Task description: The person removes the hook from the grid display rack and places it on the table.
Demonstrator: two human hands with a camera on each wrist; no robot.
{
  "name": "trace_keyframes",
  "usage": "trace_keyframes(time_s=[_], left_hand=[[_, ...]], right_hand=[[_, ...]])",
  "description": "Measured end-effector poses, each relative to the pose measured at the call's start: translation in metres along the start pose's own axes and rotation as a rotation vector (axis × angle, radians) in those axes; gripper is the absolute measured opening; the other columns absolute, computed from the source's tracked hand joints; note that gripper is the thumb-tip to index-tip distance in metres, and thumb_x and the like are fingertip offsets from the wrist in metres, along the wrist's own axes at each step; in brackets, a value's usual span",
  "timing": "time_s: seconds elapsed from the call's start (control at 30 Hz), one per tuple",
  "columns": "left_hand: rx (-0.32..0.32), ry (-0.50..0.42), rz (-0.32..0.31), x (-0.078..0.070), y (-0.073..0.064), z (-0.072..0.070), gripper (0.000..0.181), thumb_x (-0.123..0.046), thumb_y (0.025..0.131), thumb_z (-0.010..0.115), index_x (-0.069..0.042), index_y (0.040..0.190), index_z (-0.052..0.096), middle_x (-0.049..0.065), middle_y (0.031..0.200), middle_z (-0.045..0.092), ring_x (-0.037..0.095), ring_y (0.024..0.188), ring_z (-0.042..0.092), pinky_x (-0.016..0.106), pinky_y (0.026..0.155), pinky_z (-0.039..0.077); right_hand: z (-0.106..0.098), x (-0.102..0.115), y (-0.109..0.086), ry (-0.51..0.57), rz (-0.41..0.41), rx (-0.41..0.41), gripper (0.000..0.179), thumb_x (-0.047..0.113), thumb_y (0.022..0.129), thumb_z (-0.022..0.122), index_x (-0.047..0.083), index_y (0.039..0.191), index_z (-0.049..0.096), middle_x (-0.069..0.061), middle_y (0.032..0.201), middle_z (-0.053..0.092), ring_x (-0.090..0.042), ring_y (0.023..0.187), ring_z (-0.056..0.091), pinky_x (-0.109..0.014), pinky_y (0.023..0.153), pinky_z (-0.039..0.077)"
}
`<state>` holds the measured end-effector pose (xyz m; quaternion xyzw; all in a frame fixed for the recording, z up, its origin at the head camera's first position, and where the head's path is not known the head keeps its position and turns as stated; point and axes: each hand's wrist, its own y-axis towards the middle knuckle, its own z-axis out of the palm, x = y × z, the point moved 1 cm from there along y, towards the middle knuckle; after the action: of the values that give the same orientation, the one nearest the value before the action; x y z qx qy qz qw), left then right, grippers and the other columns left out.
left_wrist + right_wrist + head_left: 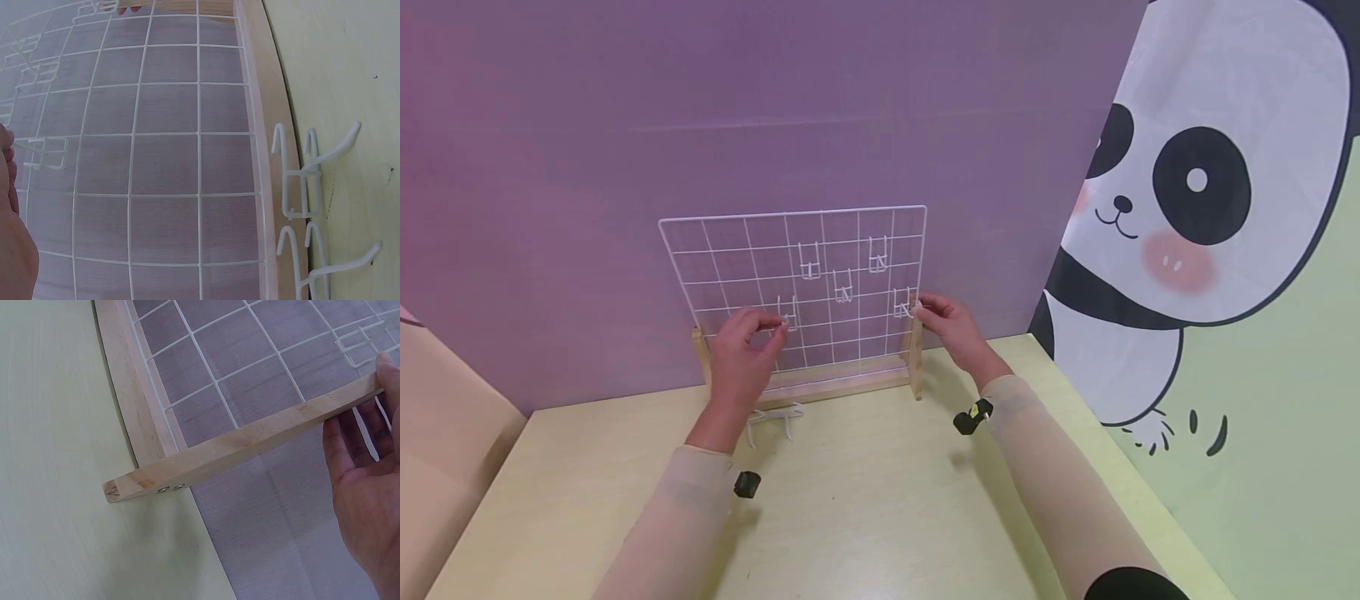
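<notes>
A white wire grid panel stands upright in a wooden stand, with several white wire hooks hung on it. My left hand pinches the prong end of the lower-left hook, which sits on the grid. At the panel's right side, my right hand holds the stand's wooden upright, thumb in front and fingers behind. Just beside that thumb is the lower-right hook. Higher on the grid hang an upper-right hook, an upper-middle hook and a central hook.
Two loose white hooks lie on the pale wooden table, against the front of the stand's base at its left. A purple backdrop rises behind the grid. To the right is a wall with a panda picture.
</notes>
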<state>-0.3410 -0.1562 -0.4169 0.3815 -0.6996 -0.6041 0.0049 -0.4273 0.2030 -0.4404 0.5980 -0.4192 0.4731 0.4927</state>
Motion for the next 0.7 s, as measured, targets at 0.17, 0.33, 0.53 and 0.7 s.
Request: trace_keyframes(time_s=[0.17, 0.33, 0.53, 0.7], left_hand=[[-0.023, -0.018, 0.027, -0.0027, 0.0035, -0.0016, 0.011, 0.010, 0.091, 0.084, 0.004, 0.097, 0.077, 0.017, 0.096, 0.076, 0.036, 0.093, 0.074, 0.018, 0.094, 0.050], [-0.044, -0.029, 0.046, -0.0056, 0.0056, -0.0034, 0.010, 0.010, 0.091, 0.084, 0.004, 0.096, 0.078, 0.016, 0.094, 0.076, 0.035, 0.092, 0.074, 0.015, 0.094, 0.050], [-0.043, -0.042, 0.064, -0.0061, 0.0054, -0.0062, 0.011, 0.011, 0.090, 0.084, 0.004, 0.096, 0.078, 0.015, 0.095, 0.076, 0.035, 0.092, 0.072, 0.016, 0.093, 0.050], [-0.029, -0.041, 0.081, -0.0053, 0.0034, -0.0077, 0.011, 0.010, 0.090, 0.084, 0.003, 0.097, 0.079, 0.016, 0.096, 0.077, 0.036, 0.094, 0.072, 0.016, 0.093, 0.050]], right_hand=[[0.0000, -0.0004, 0.0002, -0.011, -0.009, 0.008, 0.040, 0.019, 0.111, 0.070, 0.003, 0.148, 0.068, -0.007, 0.131, 0.074, -0.023, 0.128, 0.066, -0.048, 0.122, 0.048], [-0.0004, -0.0008, -0.0007, -0.013, -0.007, 0.002, 0.040, 0.019, 0.111, 0.070, 0.002, 0.147, 0.068, -0.005, 0.128, 0.075, -0.022, 0.127, 0.067, -0.047, 0.122, 0.048], [0.0010, -0.0003, -0.0007, 0.002, -0.005, 0.001, 0.040, 0.017, 0.111, 0.069, 0.000, 0.147, 0.067, -0.004, 0.126, 0.075, -0.021, 0.125, 0.067, -0.047, 0.121, 0.048], [0.0007, 0.0006, -0.0009, -0.004, -0.002, 0.000, 0.040, 0.018, 0.112, 0.069, 0.000, 0.147, 0.067, -0.007, 0.130, 0.074, -0.023, 0.128, 0.066, -0.048, 0.122, 0.048]])
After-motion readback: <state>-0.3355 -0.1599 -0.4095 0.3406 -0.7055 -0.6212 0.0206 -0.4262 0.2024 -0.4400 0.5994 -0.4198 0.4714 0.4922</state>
